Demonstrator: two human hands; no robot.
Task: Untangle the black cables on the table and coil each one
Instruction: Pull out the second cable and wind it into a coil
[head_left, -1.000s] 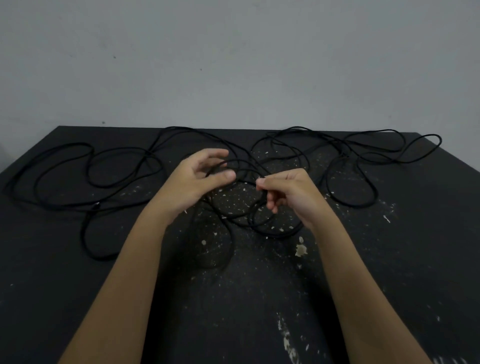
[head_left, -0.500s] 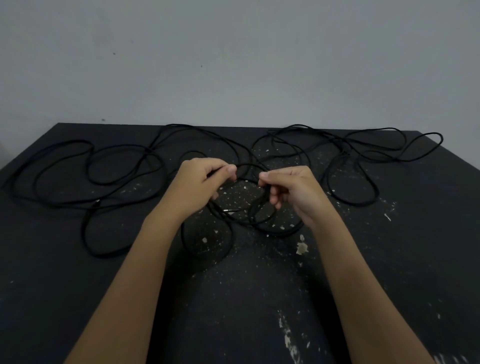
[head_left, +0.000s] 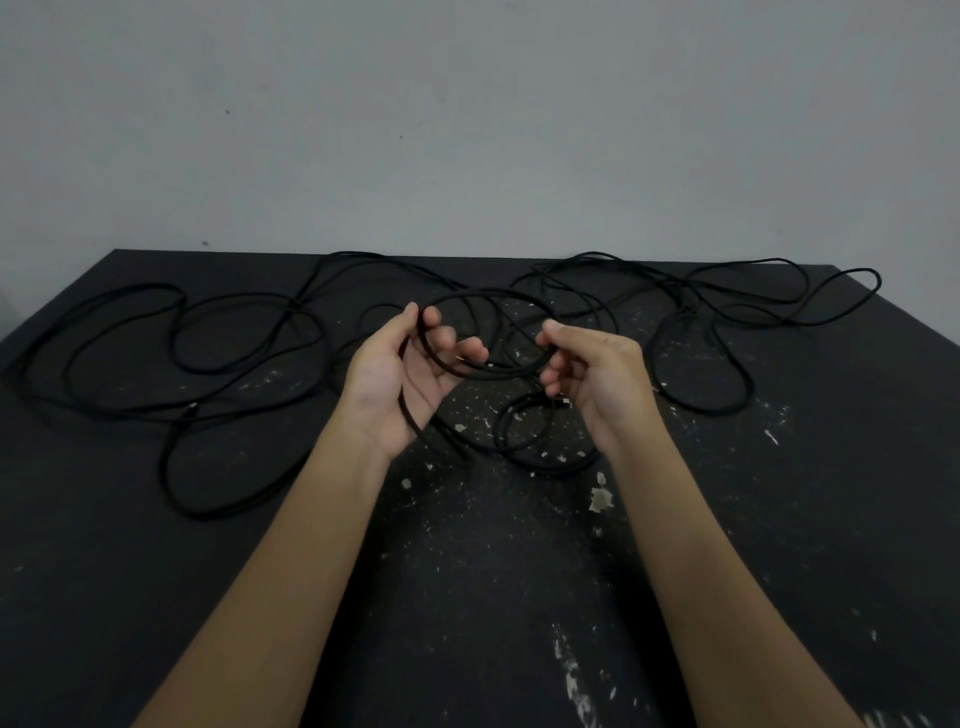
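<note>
- Holding up one loop of the thin, matte black cables (head_left: 498, 371) between both hands, above the middle of the dark, pale-flecked table (head_left: 779, 571).
- Cradles that loop in the left hand (head_left: 410, 374), palm up, fingers curled round it, with the strand running down across the palm toward the wrist.
- Pinches the same strand with the right hand (head_left: 592, 374), thumb and curled fingers closed on it, near the left fingertips but apart from them.
- Leaves the rest lying flat on the far half of the table: wide overlapping loops to the left, more to the right reaching toward the far right corner, and a denser cluster of small rings below and between the hands.
- Cannot tell how many separate cables lie there, nor where any one ends; too many crossings, too dark against the top.
- Hides part of the central cluster behind both hands.
- Shows pale chips and scratches over the near tabletop, with one larger pale flake (head_left: 601, 499) just beside the right forearm.
- Backs onto a plain grey wall (head_left: 467, 130) with a few small dark marks.
</note>
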